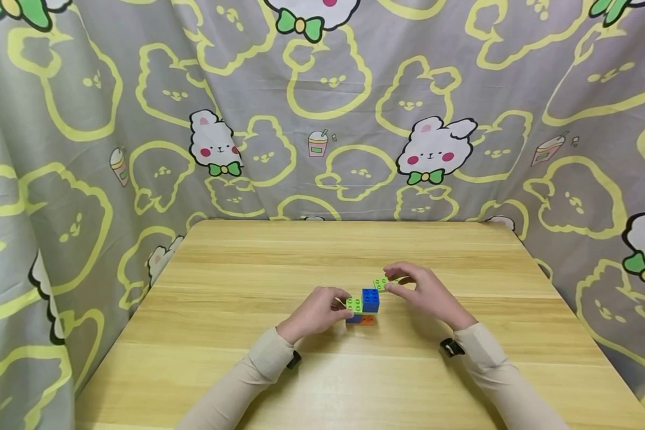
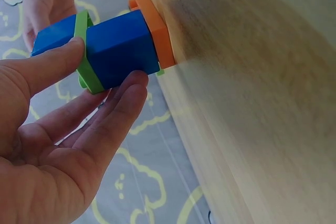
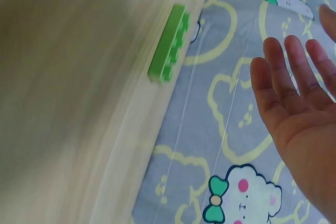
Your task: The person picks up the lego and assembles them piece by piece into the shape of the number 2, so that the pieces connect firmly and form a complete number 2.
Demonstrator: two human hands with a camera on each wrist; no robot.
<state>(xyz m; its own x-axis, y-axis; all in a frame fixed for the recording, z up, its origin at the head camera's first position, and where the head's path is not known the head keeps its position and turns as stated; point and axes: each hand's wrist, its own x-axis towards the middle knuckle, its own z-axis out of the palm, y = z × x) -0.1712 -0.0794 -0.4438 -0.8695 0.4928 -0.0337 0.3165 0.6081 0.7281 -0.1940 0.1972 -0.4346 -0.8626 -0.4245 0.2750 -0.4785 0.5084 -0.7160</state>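
A small stack of toy building blocks stands on the table. Its orange block (image 2: pixel 157 30) lies at the bottom, with a blue block (image 2: pixel 122 50) on it, then a thin green plate (image 2: pixel 90 74), and another blue block (image 1: pixel 371 300) on top, set to the right. My left hand (image 1: pixel 317 312) holds the stack from the left, its thumb against the green plate and fingertips on the far side. Behind the stack a green block (image 3: pixel 169 45) with a row of studs lies on the table. My right hand (image 1: pixel 426 292) hovers by that block, fingers apart and holding nothing.
The wooden table (image 1: pixel 236 263) reaches back to a grey curtain (image 1: pixel 355 197) with yellow outlines and white cartoon animals, which also hangs along both sides. Dark bands with devices sit at both wrists.
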